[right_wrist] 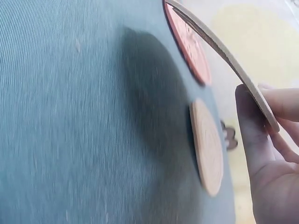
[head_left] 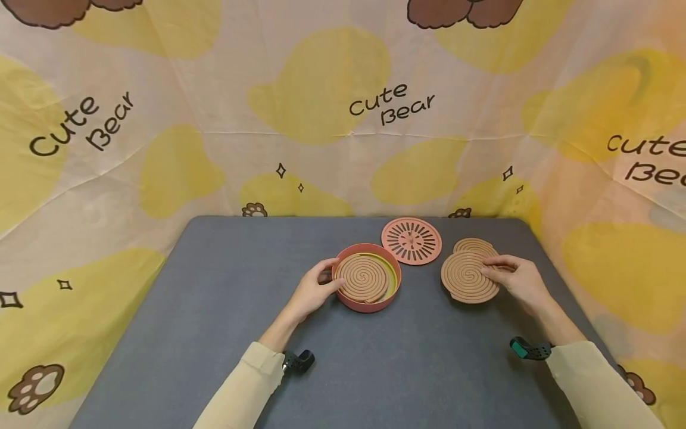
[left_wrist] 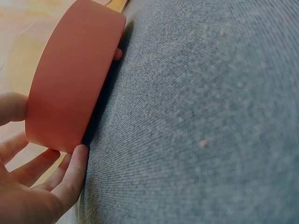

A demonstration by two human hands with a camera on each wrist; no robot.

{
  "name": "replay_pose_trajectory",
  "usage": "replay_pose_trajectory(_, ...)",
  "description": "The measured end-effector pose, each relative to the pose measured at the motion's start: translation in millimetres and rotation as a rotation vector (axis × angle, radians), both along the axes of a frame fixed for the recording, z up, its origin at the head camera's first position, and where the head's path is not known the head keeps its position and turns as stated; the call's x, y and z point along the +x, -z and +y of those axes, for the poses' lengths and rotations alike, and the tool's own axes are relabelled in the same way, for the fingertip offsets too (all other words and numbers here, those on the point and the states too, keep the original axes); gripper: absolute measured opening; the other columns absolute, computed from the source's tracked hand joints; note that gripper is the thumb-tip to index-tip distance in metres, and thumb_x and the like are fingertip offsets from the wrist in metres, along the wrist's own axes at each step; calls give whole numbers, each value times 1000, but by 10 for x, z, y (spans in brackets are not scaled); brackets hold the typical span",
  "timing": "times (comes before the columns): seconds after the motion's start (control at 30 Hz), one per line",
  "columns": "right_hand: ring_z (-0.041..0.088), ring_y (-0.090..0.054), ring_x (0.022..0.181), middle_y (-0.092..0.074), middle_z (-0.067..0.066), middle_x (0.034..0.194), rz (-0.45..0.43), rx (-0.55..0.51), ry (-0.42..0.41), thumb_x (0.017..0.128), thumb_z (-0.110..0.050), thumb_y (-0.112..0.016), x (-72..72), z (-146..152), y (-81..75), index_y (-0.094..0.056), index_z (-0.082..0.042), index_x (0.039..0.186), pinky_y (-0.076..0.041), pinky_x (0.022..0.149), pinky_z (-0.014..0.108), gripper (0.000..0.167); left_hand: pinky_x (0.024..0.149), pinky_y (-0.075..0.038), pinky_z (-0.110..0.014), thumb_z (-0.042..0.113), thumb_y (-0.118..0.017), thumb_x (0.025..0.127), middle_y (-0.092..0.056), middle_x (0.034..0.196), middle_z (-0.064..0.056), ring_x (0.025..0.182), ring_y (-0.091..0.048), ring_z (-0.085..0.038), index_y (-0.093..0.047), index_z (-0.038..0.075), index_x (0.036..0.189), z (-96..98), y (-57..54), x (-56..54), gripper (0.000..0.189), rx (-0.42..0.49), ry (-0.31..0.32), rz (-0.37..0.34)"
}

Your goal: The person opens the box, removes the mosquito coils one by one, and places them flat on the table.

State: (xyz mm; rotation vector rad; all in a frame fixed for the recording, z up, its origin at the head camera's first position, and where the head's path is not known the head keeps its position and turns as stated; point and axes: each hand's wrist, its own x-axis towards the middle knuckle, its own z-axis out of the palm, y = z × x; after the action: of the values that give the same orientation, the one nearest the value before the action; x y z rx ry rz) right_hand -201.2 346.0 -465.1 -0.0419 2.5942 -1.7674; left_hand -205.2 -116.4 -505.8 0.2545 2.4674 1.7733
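Note:
My left hand (head_left: pixel 316 289) grips the left side of a round red tin (head_left: pixel 367 307), thumb at the rim and fingers low on its wall (left_wrist: pixel 70 79). Inside the tin lies a tan mosquito coil (head_left: pixel 362 278), with a yellow inner edge showing beside it. To the right, my right hand (head_left: pixel 520 280) pinches the edge of another mosquito coil (head_left: pixel 465 277) between thumb and fingers. That coil (right_wrist: pixel 233 65) hangs above the table, its shadow below. Partly behind it, a further coil shape (head_left: pixel 474 243) rests on the tabletop; whether it is one coil or a stack I cannot tell.
A pink slotted round lid (head_left: pixel 411 241) lies flat behind the tin, close to its rim. The grey table (head_left: pixel 225 310) ends at a patterned cloth (head_left: pixel 321 179) hanging along the back and sides. Dark wrist straps (head_left: pixel 530 349) sit on both forearms.

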Motion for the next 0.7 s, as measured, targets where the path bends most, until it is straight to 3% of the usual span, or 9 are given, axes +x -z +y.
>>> replay_pose_trajectory(0.33,4,-68,80,-72,-17,95,-26,-73,46,95,-12,-74,76,458,120,-71,1,117,-55,69,20,26,86,-54,-40,21,-75,95,-59,138,-10,118,-61,-29,-58,15,144,4,-15,6,52,-7,-10,-13)
replay_pose_trajectory(0.7,2,-65,78,-70,-21,92,-47,-50,104,95,-12,-73,188,814,231,-76,-16,108,-53,66,19,13,87,-54,-40,20,-75,95,-59,139,-10,119,-61,-29,-57,15,144,12,-18,5,53,-13,-9,-17)
